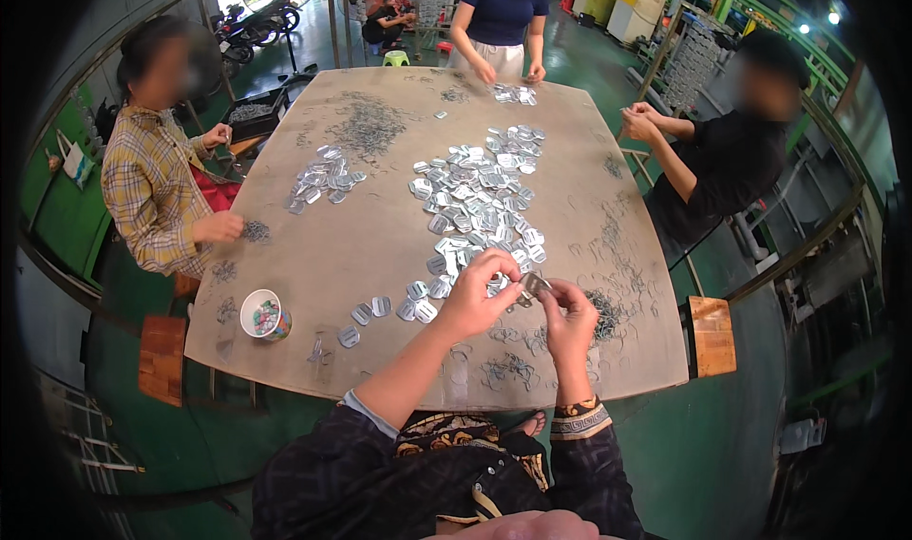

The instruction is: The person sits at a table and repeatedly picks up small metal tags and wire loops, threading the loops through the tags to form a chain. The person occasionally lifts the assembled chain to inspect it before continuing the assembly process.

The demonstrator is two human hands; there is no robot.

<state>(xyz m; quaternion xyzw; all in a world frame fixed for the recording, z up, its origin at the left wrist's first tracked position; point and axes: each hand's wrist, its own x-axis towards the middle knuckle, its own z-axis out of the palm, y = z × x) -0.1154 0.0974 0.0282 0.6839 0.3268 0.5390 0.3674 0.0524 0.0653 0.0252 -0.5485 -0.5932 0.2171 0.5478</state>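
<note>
Close to the table's near edge, my left hand and my right hand come together over one slotted metal plate. My right fingers pinch the plate from its right side. The left thumb and fingertips are closed at its left edge; whether a small wire piece sits between them is too fine to make out. Just beyond my hands spreads a long pile of silvery slotted plates. Thin bent wire pieces lie below my hands, and a denser heap of wire pieces is beside my right hand.
A paper cup with small colourful bits stands at the left. Three co-workers surround the brown table: a plaid-shirted person, one in dark blue, one in black. Wooden stools flank the near corners.
</note>
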